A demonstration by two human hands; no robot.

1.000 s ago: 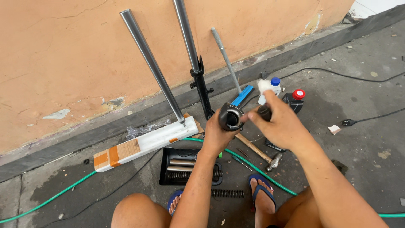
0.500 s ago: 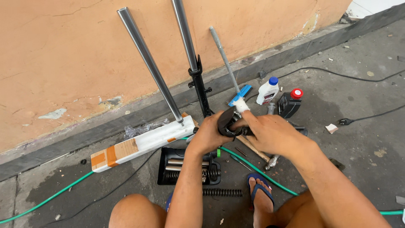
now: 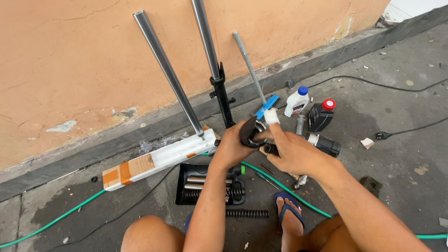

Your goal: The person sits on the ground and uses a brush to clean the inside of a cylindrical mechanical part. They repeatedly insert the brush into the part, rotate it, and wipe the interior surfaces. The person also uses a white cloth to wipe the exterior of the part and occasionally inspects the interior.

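Both hands have dropped slightly toward the knees since the earlier frame: the left hand (image 3: 233, 148) is wrapped around a black tube (image 3: 248, 131), and the right hand (image 3: 290, 151) presses a bandaged finger into its open end. Below lies rough grey concrete floor (image 3: 401, 154) against an orange wall (image 3: 70, 70). A black tray (image 3: 205, 189), green hose (image 3: 56, 219) and bottles (image 3: 297, 101) crowd the middle, while bare floor opens rightward.
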